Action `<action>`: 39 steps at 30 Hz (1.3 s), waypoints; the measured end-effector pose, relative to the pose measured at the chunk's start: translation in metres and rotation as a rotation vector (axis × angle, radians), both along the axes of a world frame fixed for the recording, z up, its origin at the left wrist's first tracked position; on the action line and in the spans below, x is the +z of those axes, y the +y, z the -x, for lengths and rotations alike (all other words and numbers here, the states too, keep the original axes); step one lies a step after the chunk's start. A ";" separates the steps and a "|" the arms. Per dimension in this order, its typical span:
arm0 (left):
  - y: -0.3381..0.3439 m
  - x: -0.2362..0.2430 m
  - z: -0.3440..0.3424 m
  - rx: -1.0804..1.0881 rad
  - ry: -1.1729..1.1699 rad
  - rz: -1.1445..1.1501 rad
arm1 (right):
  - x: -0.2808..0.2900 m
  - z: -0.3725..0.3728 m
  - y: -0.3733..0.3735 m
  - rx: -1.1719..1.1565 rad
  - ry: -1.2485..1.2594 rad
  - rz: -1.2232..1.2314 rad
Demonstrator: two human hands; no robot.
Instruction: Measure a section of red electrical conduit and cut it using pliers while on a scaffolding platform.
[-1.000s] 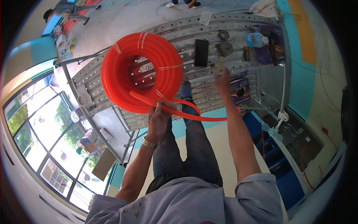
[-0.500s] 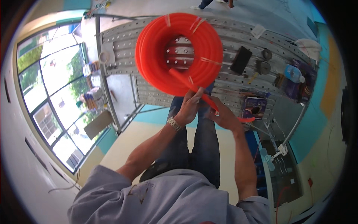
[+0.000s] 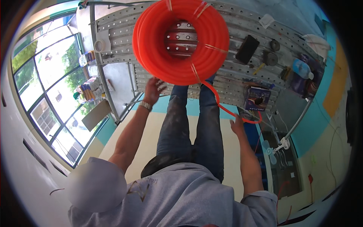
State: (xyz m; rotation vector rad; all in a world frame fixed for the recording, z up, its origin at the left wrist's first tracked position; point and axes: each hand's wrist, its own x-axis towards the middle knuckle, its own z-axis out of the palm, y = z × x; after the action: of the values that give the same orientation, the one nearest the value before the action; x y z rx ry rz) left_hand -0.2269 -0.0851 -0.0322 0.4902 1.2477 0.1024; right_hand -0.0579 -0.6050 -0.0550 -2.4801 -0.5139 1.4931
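A red coil of tubing [image 3: 213,36], bound with several ties, rests on the perforated metal platform [image 3: 113,20]. A loose red strand [image 3: 213,90] hangs from its lower side and loops to the right. My left hand [image 3: 154,90] is open, fingers apart, just below the coil's lower left, near my jeans [image 3: 172,128]. My right hand [image 3: 236,125] is lower, beside the loose strand, with thumb and forefinger apart; I cannot tell if it touches the tubing.
Right on the platform are a black phone [image 3: 246,49], tape rolls [image 3: 270,58], a bottle [image 3: 300,69] and a printed box [image 3: 256,98]. Metal rails [image 3: 97,64] edge the left, beside a window [image 3: 45,87]. A small fan [image 3: 269,150] sits lower right.
Both hands have moved apart: my left hand let go of the strand and moved left and up, my right hand moved down and right. The coil now appears higher in view.
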 end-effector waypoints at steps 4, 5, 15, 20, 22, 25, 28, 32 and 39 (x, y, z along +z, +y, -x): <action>0.044 -0.003 -0.014 0.121 0.097 -0.166 | -0.048 0.000 0.138 -0.071 -0.038 -0.336; 0.044 -0.008 -0.019 0.143 0.050 -0.138 | -0.059 -0.002 0.157 -0.125 0.036 -0.337; 0.041 0.014 -0.017 0.158 0.098 -0.177 | -0.084 0.024 0.190 -0.474 0.358 -0.331; 0.038 0.015 -0.035 0.120 0.068 -0.140 | -0.104 -0.010 0.185 0.044 0.263 -0.155; 0.047 0.007 -0.015 0.119 0.100 -0.137 | -0.087 -0.014 0.209 0.109 0.250 -0.112; 0.054 -0.001 -0.012 0.053 0.068 -0.254 | -0.070 -0.040 0.207 0.182 0.113 -0.186; 0.056 -0.002 -0.009 0.024 -0.057 -0.246 | -0.065 -0.063 0.222 0.198 0.064 -0.276; 0.056 -0.004 -0.012 -0.080 -0.015 -0.244 | -0.068 -0.053 0.275 0.674 -0.360 -0.730; 0.064 -0.005 -0.009 0.129 0.102 -0.162 | -0.039 -0.033 0.289 -0.035 0.090 -0.319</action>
State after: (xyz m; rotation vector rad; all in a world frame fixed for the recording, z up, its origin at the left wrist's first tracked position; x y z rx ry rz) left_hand -0.2182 -0.0206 -0.0376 0.5603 1.3770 0.2923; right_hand -0.0253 -0.3157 -0.0936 -2.1580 -0.6341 1.3798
